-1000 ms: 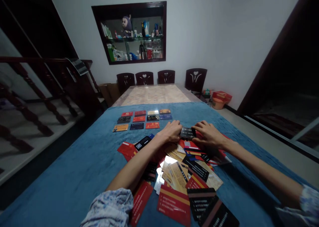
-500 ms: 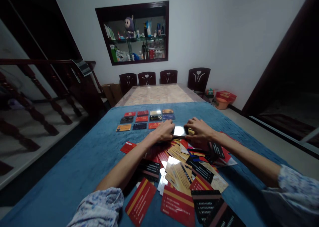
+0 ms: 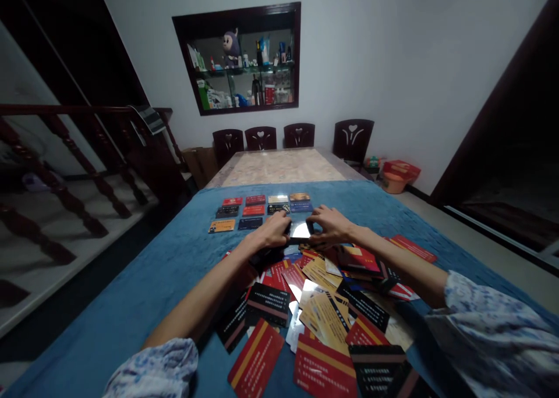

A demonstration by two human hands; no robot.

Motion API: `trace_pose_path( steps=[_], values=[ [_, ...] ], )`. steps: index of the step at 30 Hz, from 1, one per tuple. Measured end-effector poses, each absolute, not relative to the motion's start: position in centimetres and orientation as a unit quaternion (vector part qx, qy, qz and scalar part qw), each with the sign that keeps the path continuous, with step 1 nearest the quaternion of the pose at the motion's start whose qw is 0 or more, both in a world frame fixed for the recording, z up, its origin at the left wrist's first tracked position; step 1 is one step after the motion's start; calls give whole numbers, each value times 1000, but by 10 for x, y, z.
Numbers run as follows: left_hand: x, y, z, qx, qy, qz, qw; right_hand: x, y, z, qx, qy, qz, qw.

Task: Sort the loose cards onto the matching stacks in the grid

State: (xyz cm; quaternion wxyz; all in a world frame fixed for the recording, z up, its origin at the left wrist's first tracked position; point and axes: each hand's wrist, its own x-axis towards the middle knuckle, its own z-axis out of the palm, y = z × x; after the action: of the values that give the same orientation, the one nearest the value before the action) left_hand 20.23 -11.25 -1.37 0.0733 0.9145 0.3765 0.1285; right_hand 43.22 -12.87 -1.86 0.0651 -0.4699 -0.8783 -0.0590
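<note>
A glossy card [image 3: 300, 230] with bright glare across its face is held at its two side edges, above the far end of the loose pile. My left hand [image 3: 274, 230] pinches its left edge, and my right hand [image 3: 331, 226] pinches the right one. Beyond my left hand, cards lie in neat rows; among them are an orange card [image 3: 222, 226], a dark blue card [image 3: 250, 223] and a red card [image 3: 254, 210]. My left fingers cover part of the nearest row. Below my hands, the pile mixes red cards [image 3: 326, 366], gold cards [image 3: 325, 319] and black cards [image 3: 267, 304], overlapping at many angles.
A blue cloth [image 3: 144, 305] covers the near part of the table, with bare tabletop [image 3: 283, 166] past it. Dark chairs [image 3: 353, 142] stand at the far side. A wooden railing [image 3: 65, 110] runs along the left, and a wall shelf [image 3: 244, 69] holds bottles and a plush toy.
Both hands have moved left with the card between them, now nearer the dark blue card and covering more of the front row. The view has shifted slightly.
</note>
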Motion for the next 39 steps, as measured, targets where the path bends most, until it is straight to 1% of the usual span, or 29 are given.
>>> trace_pose_path(
  steps=[5,13,22,34,39],
  values=[
    [184,-109,-13,910,394,110,65,416,-116,-20,-449,-889,-68,57],
    [155,-109,-6,904,414,93,53,382,-93,-21,-401,-912,-51,77],
    [121,-97,-6,892,442,85,31,343,-83,-2,-363,-929,-29,73],
    [75,-80,5,870,490,57,-6,287,-61,19,-366,-929,-43,29],
    [56,-67,8,875,479,78,-2,266,-49,22,-358,-932,-46,21]
  ],
)
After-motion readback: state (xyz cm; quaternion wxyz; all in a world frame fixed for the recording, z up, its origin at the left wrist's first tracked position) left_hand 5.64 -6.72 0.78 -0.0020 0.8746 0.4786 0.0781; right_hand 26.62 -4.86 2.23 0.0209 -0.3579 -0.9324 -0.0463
